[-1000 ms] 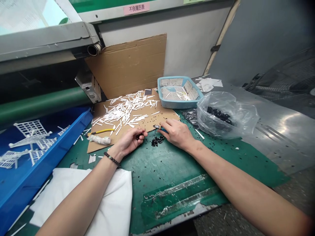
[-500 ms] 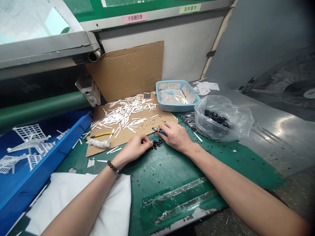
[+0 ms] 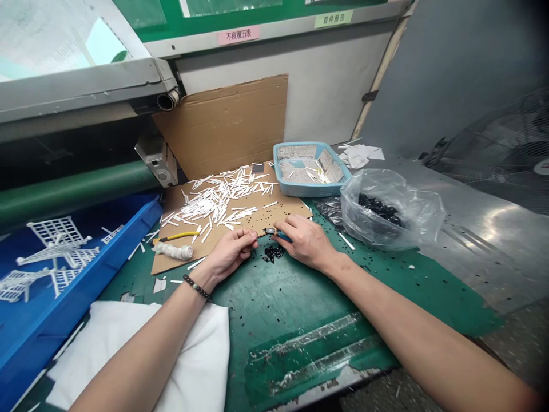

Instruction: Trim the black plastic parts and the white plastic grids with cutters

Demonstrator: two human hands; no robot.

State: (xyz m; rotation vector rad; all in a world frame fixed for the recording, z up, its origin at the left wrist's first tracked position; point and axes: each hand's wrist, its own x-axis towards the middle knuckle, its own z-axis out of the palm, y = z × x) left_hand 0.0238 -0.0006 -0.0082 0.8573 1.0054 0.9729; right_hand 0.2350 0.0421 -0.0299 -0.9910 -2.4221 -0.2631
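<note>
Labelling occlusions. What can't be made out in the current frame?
All in the head view:
Whether the left hand holds anything: its fingers cover the pinch.
Pliers: handle ends, covered by the right hand.
Fan: right side, cut off by right edge.
Blue bin: near end, cut off by left edge.

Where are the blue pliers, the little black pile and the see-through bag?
Blue pliers [image 3: 281,234]: head view, on the blue handle near the metal head.
Black pile [image 3: 273,253]: head view, on its middle.
See-through bag [image 3: 374,236]: head view, on its clear front side.
</note>
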